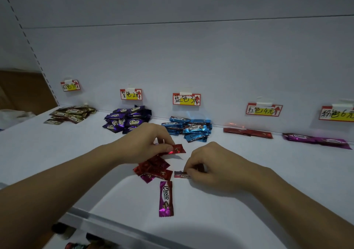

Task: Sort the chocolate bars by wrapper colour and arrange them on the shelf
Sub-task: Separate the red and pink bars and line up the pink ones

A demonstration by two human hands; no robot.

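Observation:
My left hand (pixel 145 143) pinches a red-wrapped chocolate bar (pixel 178 149) just above the white shelf (pixel 57 153). Below it lie a few more red bars (pixel 155 167) over a pink one (pixel 147 178). My right hand (pixel 208 164) pinches the end of a pink bar (pixel 181 175) lying on the shelf. Another pink bar (pixel 166 199) lies alone nearer the front. Along the back wall sit sorted piles: brown-gold (pixel 71 113), purple (pixel 127 119), blue (pixel 190 129), red (pixel 248 133) and pink (pixel 316 140).
Handwritten price tags hang on the back wall above each pile, such as the blue one (pixel 186 99) and the red one (pixel 264 110). The shelf's front edge (pixel 92 218) runs below my arms, with dark items (pixel 76 237) on a lower level.

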